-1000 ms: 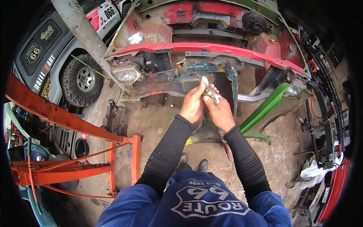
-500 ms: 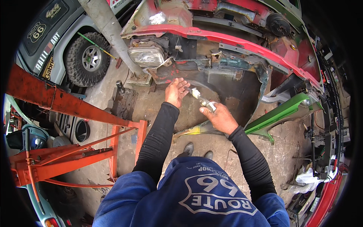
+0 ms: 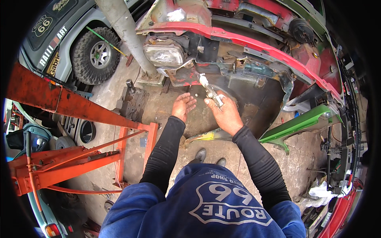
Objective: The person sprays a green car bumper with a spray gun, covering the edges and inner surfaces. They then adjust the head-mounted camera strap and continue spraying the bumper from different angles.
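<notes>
My right hand [image 3: 228,115] is wrapped round a slim metal tool [image 3: 214,96], whose exact kind I cannot make out. Its far end carries a lumpy white wad [image 3: 203,80] and points up and away from me. Just left of it, my left hand [image 3: 183,106] is held in the air with fingers stretched out, nothing in it. A tiny pale round bit [image 3: 197,95] shows between the two hands. Beyond them is the stripped front of a red car [image 3: 226,35], with a headlight [image 3: 163,54] at its left and a dark bent metal panel [image 3: 254,89] hanging below.
An orange steel hoist frame [image 3: 91,113] reaches in from the left. Behind it a grey post [image 3: 127,35] rises beside a vehicle's wheel [image 3: 97,55]. A green metal panel [image 3: 295,127] lies to the right, near white plastic [image 3: 323,190]. Greasy metal parts [image 3: 133,101] sit on the floor.
My right hand has swung the tool's white end upward, away from my left hand. My left hand has dropped slightly nearer to me. The whole view has shifted a little.
</notes>
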`<state>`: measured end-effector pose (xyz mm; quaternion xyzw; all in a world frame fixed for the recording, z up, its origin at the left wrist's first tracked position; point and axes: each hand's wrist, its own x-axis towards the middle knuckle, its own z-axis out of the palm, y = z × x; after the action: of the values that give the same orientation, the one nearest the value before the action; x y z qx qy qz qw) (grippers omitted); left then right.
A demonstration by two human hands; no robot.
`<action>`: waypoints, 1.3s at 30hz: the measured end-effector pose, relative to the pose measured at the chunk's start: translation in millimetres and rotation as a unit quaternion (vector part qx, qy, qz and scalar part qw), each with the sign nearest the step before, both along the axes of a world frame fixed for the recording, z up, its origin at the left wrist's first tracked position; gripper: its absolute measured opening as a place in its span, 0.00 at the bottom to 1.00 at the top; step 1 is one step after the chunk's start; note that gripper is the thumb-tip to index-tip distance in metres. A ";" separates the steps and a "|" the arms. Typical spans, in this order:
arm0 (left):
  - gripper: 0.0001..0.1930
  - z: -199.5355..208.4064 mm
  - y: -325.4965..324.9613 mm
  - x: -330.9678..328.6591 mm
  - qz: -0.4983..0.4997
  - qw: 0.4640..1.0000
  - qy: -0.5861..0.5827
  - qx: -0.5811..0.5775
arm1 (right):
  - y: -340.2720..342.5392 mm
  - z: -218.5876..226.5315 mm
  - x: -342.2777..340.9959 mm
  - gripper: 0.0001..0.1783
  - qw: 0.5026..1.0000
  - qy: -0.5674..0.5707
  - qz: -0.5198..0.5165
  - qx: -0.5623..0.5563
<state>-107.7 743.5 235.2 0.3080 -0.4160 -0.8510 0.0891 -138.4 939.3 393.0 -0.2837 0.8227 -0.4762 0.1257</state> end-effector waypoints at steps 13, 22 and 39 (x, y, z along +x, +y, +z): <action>0.17 -41.7 -28.8 25.8 0.024 0.999 -0.009 0.021 | -48.0 -7.5 6.9 0.20 0.994 0.020 0.087 0.068; 0.25 -102.5 -20.5 56.2 -0.068 0.991 -0.117 0.004 | 3.0 -51.6 -7.7 0.22 0.995 0.030 -0.051 0.086; 0.12 -307.5 -59.5 235.2 -0.509 0.804 -0.278 0.131 | 163.2 -9.7 14.8 0.16 0.903 0.143 -0.377 0.146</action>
<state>127.5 684.1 -72.4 0.2840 -0.4042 -0.6983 -0.5181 -123.6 1102.5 383.3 0.0046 0.9376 -0.3170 -0.1425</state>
